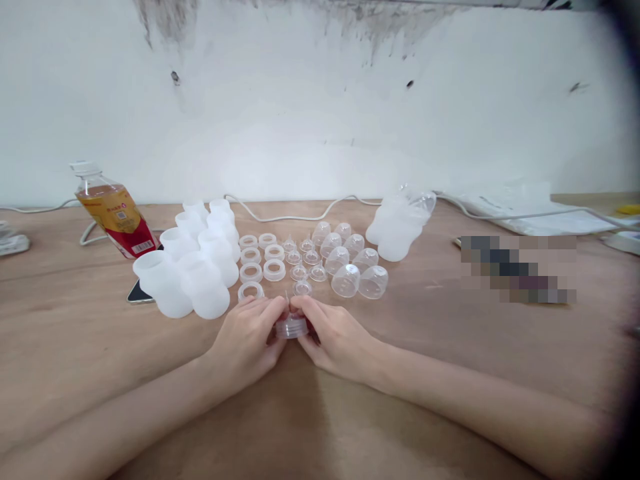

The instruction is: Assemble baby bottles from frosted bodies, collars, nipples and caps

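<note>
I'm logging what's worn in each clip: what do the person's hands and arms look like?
The left hand and right hand are bare, without gloves. The left forearm and right forearm show no sleeves, and no watch, bracelet or ring can be seen.

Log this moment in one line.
left hand: holding clear ring; right hand: holding same ring; white bottles: beyond left hand; clear domes: beyond right hand

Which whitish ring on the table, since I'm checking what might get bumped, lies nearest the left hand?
The front ring of the left column, just beyond the left hand; the other rings on the table lie farther back.
</note>
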Available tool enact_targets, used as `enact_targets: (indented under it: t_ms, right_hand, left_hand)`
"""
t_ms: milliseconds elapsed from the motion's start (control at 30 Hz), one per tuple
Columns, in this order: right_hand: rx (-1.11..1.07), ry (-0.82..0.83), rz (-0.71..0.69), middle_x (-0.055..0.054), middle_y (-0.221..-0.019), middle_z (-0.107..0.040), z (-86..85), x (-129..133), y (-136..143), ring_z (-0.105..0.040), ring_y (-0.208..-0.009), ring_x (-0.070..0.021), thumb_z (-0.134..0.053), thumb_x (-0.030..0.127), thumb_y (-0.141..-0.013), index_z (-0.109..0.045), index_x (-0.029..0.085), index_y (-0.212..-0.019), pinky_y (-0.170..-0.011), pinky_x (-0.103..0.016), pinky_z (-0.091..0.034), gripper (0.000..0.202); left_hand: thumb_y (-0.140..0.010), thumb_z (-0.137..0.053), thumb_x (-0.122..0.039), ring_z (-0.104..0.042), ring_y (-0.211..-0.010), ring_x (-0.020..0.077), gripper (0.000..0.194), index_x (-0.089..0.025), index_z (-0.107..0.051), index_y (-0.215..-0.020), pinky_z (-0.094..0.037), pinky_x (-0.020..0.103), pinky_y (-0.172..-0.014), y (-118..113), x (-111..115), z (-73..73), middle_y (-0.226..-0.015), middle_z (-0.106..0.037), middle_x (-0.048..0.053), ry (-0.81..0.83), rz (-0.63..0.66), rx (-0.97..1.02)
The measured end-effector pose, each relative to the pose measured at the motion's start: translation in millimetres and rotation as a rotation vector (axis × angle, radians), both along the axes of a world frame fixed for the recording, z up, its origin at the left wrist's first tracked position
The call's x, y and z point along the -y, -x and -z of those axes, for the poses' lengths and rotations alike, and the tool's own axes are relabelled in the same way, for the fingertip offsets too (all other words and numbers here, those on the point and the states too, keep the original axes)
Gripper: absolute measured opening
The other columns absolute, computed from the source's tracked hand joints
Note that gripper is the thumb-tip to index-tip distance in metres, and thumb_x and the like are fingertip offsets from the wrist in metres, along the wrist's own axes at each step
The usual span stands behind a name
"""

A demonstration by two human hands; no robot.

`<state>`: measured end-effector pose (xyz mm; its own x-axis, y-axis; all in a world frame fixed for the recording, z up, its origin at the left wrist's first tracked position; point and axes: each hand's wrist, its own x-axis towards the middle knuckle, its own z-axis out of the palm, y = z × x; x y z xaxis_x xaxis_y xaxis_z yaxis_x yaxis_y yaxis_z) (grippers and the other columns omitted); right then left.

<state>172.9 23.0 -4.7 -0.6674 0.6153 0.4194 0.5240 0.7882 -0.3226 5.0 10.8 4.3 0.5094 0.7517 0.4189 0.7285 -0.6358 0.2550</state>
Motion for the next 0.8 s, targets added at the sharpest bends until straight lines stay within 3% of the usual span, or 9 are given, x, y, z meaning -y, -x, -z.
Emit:
enact_targets:
  t_ms: [133, 333, 467, 800]
  right_hand:
    - [-0.038, 0.068, 0.016, -0.005, -0.078, -0.056, -0.9, 0.8, 1.5, -0.053, -0.063, -0.0137, -0.039, 0.007, -0.073, -0.036, 0.016, -0.095, -0.053, -0.024, -0.041, 0.024]
    - [0.021, 0.053, 0.044, -0.003, -0.077, -0.056, 1.2, -3.6, -3.8, -0.053, -0.064, -0.0142, -0.04, 0.011, -0.077, -0.037, 0.017, -0.099, -0.055, -0.024, -0.04, 0.023]
    - [0.037, 0.012, 0.037, -0.006, -0.084, -0.056, 1.1, -3.4, -4.9, -0.054, -0.071, -0.0157, -0.043, 0.011, -0.075, -0.037, 0.017, -0.101, -0.059, -0.025, -0.041, 0.027]
    - [-0.019, 0.082, 0.042, -0.003, -0.079, -0.056, -0.1, 0.3, -1.1, -0.052, -0.064, -0.0132, -0.043, 0.009, -0.072, -0.038, 0.017, -0.098, -0.056, -0.024, -0.041, 0.027]
  left_hand:
    - [-0.066, -0.041, -0.005, -0.05, -0.06, 0.0149, 0.016, -0.02, -0.04, -0.073, -0.038, 0.025, -0.055, -1.3, -0.7, -0.5, -0.065, -0.053, -0.001, 0.043, -0.005, 0.011]
    - [-0.073, -0.044, -0.014, -0.05, -0.062, 0.0148, 0.008, -0.02, -0.042, -0.077, -0.039, 0.025, -0.055, 0.9, -2.3, 4.5, -0.07, -0.053, -0.001, 0.068, -0.092, 0.039]
    - [-0.072, -0.044, -0.012, -0.05, -0.065, 0.0154, 0.01, -0.019, -0.041, -0.078, -0.04, 0.026, -0.057, 1.4, -1.1, 6.0, -0.071, -0.052, 0.0, 0.018, -0.05, 0.019]
    - [-0.069, -0.042, -0.006, -0.047, -0.06, 0.013, 0.016, -0.02, -0.038, -0.077, -0.037, 0.023, -0.055, -0.2, 0.8, 3.9, -0.068, -0.048, -0.002, 0.052, 0.021, 0.066]
